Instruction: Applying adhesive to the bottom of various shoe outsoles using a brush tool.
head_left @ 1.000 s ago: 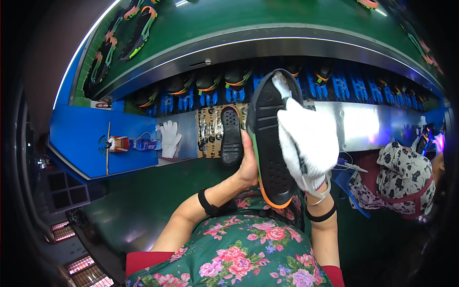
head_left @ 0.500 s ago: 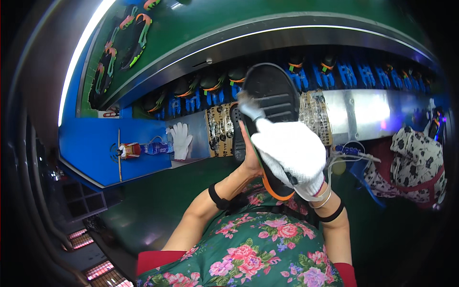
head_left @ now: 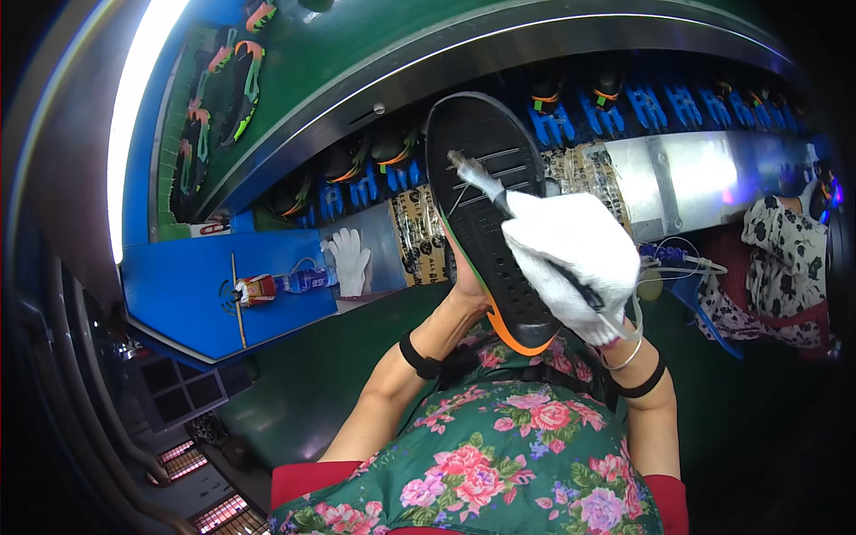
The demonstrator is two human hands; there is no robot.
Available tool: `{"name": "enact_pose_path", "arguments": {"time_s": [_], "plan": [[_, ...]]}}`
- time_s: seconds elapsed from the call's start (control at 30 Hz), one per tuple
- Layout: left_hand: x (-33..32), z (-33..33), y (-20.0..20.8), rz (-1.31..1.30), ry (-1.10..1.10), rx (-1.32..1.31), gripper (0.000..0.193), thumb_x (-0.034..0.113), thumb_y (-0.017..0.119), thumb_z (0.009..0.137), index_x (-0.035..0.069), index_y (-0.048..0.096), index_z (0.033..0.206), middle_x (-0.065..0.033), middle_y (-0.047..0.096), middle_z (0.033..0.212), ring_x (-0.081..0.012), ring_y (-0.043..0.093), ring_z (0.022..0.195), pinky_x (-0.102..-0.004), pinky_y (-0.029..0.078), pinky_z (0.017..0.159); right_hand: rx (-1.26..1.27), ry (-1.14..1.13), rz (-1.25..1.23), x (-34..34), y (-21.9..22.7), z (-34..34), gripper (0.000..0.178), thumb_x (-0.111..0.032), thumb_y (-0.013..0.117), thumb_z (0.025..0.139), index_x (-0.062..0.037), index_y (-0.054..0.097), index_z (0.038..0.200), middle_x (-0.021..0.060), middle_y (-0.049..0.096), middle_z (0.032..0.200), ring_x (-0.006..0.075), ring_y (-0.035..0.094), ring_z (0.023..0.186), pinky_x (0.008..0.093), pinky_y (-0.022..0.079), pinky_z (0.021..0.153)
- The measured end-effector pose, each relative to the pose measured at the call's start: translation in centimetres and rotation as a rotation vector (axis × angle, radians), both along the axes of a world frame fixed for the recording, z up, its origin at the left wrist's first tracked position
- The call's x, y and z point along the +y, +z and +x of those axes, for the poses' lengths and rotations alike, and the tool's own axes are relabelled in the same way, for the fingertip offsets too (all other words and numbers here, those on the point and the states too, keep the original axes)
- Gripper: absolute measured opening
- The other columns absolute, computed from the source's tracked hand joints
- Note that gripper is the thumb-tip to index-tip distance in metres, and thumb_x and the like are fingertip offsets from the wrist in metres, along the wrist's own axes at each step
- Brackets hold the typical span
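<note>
In front of my apron, a black shoe sole with an orange heel rim is held up, its grooved and perforated face toward me. My bare left hand grips the sole's left edge from behind, most of its fingers hidden. My right hand, in a white knitted glove, is closed around a brush. The brush's pale bristles touch or hover just over the sole's forefoot grooves. A thin clear tube runs by my right wrist.
Beyond the sole, a metal ledge fronts a row of blue racks carrying shoe parts. On the left, a blue panel holds a bottle beside a white glove. Patterned cloth hangs at right; shoe uppers lie upper left.
The brush has shifted along the forefoot, and its bristles are less blurred. The sole has tilted, its toe leaning further left. My gloved hand has moved slightly right, uncovering more of the sole's perforated heel half.
</note>
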State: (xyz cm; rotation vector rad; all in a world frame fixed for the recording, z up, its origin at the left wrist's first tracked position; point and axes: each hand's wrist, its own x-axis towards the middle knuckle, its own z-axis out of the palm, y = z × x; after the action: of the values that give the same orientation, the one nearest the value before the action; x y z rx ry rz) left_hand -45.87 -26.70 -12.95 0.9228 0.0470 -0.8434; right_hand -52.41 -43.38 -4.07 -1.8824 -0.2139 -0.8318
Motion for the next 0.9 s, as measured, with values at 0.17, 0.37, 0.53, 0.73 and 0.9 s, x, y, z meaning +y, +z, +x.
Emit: {"name": "enact_pose_path", "arguments": {"time_s": [0.17, 0.37, 0.53, 0.73, 0.9], "plan": [[2.0, 1.0, -4.8, -0.372, -0.117, 0.141, 0.122, 0.100, 0.020, 0.080, 0.005, 0.046, 0.152, -0.0186, 0.059, 0.144, -0.0355, 0.059, 0.131, -0.0502, 0.045, 0.115, -0.039, 0.151, -0.200, 1.4, -0.6, -0.2, 0.037, -0.007, 0.079, 0.079, -0.0083, 0.078, 0.117, 0.0107, 0.076, 0.115, 0.0294, 0.073, 0.099, 0.0388, 0.058, 0.085], [1.8, 1.9, -2.5, -0.673, -0.094, 0.297, 0.116, 0.098, 0.021, 0.082, 0.011, 0.040, 0.156, -0.0162, 0.054, 0.150, -0.0356, 0.056, 0.136, -0.0515, 0.046, 0.114, -0.037, 0.087, -0.215, 0.0, -0.9, 0.2, 0.033, -0.004, 0.078, 0.080, -0.0083, 0.078, 0.113, 0.0128, 0.076, 0.114, 0.0296, 0.073, 0.097, 0.0397, 0.059, 0.085], [0.9, 2.4, -1.2, -0.535, -0.079, 0.250, 0.125, 0.103, 0.030, 0.075, 0.001, 0.049, 0.143, -0.0218, 0.063, 0.124, -0.0326, 0.069, 0.105, -0.0508, 0.058, 0.094, -0.016, 0.276, -0.059, 0.8, -1.8, -0.5, 0.034, -0.004, 0.079, 0.078, -0.0112, 0.080, 0.112, 0.0103, 0.078, 0.112, 0.0279, 0.074, 0.098, 0.0400, 0.058, 0.089], [0.3, 3.9, 0.3, -0.452, -0.203, -0.009, 0.102, 0.093, 0.045, 0.083, 0.004, 0.057, 0.132, -0.0151, 0.065, 0.119, -0.0324, 0.063, 0.100, -0.0450, 0.058, 0.087, 0.080, 0.181, -0.254, 1.1, -2.0, -1.4, 0.041, -0.002, 0.079, 0.080, -0.0109, 0.077, 0.120, 0.0138, 0.076, 0.120, 0.0301, 0.073, 0.102, 0.0385, 0.058, 0.085], [0.0, 4.7, 1.2, -0.397, -0.089, -0.046, 0.106, 0.094, 0.046, 0.081, -0.004, 0.060, 0.119, -0.0178, 0.067, 0.097, -0.0328, 0.065, 0.092, -0.0449, 0.058, 0.080, -0.014, 0.245, -0.045, 1.0, -2.3, -0.9, 0.034, -0.004, 0.080, 0.081, -0.0097, 0.077, 0.115, 0.0091, 0.077, 0.112, 0.0250, 0.074, 0.090, 0.0345, 0.060, 0.078]]}}
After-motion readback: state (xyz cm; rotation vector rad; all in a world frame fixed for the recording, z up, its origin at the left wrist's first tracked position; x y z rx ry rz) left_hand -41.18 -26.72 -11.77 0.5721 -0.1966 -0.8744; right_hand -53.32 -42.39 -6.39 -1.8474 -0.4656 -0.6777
